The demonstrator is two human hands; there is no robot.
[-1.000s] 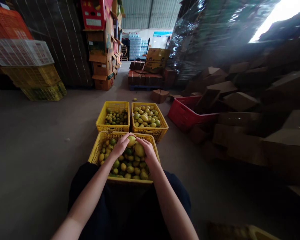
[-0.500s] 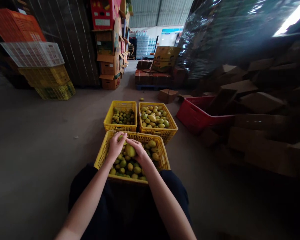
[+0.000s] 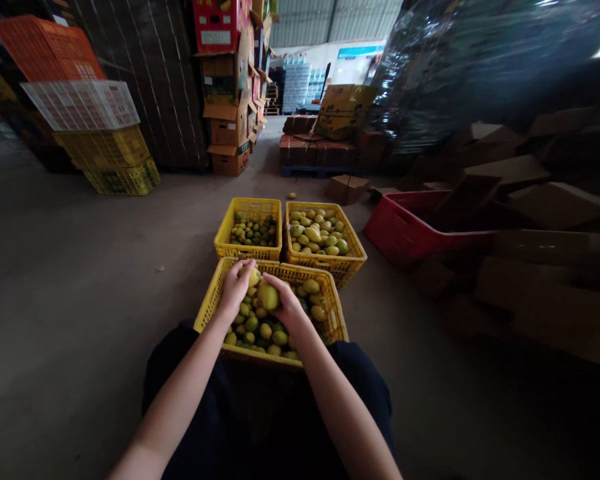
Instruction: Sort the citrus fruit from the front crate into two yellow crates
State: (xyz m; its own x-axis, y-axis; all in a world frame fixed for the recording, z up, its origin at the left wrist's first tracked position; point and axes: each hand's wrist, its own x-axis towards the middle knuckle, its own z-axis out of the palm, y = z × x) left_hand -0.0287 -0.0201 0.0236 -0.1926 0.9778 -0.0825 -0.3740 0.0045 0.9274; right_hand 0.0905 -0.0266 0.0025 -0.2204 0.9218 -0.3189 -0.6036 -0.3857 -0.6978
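My left hand [image 3: 235,288] is closed on a yellow mango [image 3: 253,277], its fingers curled over the top. Beside it, my right hand [image 3: 287,299] grips a larger yellow-green mango [image 3: 269,295] from its right side. The two hands are close together above the near yellow crate [image 3: 337,320]. Several green and yellow mangoes [image 3: 265,331] lie loose in this crate, partly hidden by my hands and forearms.
Behind stand two more yellow crates: the left one [image 3: 223,227] holds small greenish fruit, the right one [image 3: 353,265] larger, yellower fruit. A red crate [image 3: 395,233] and cardboard [image 3: 520,260] lie to the right. Stacked crates [image 3: 105,147] stand far left. One fruit [image 3: 292,196] lies on the floor.
My hands have moved slightly apart, so more of both mangoes shows between them. The whole view has shifted a little, with the crates appearing farther right.
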